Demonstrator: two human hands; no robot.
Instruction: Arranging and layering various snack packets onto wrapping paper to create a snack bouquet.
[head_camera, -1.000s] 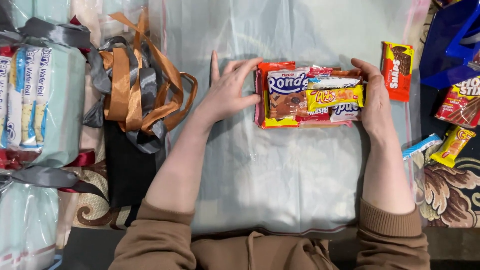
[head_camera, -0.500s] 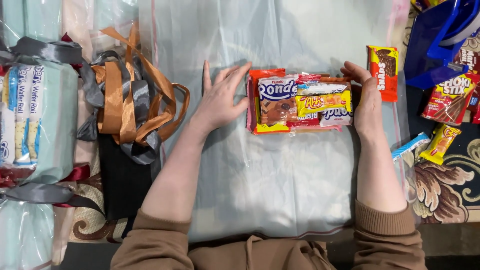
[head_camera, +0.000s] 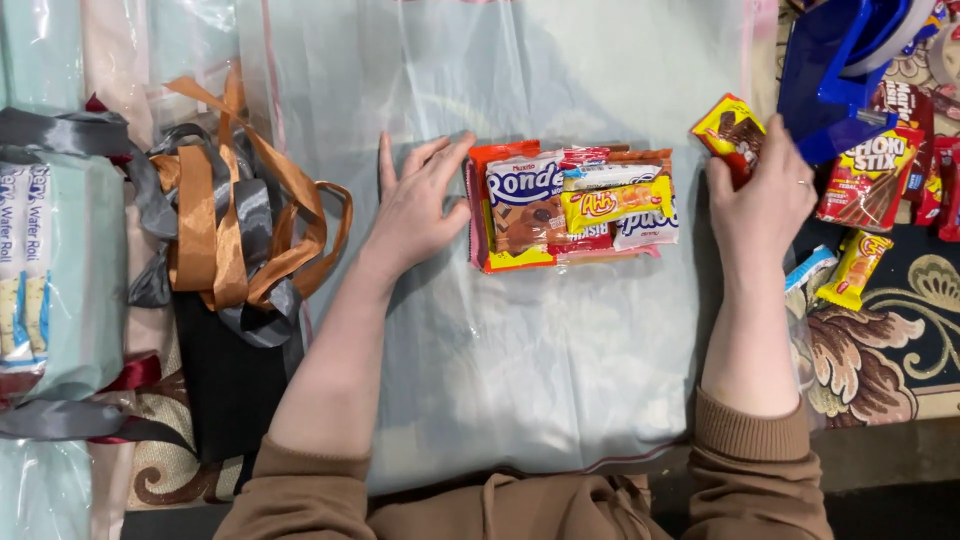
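A stack of snack packets (head_camera: 568, 205) lies on a clear plastic sheet (head_camera: 520, 370) over pale cloth. My left hand (head_camera: 418, 205) rests flat against the stack's left side, fingers spread. My right hand (head_camera: 762, 205) is off to the right of the stack, with its fingers closed on a red and yellow chocolate wafer packet (head_camera: 728, 132) at the sheet's right edge.
Orange and grey ribbons (head_camera: 225, 225) lie heaped at the left, beside wrapped parcels of wafer rolls (head_camera: 55, 270). A blue tape dispenser (head_camera: 840, 70) and loose snack packets (head_camera: 868, 178) sit at the right on a patterned carpet (head_camera: 890, 340).
My right hand has left the stack's right side and moved right, taking hold of the red and yellow wafer packet. My left hand stays against the stack.
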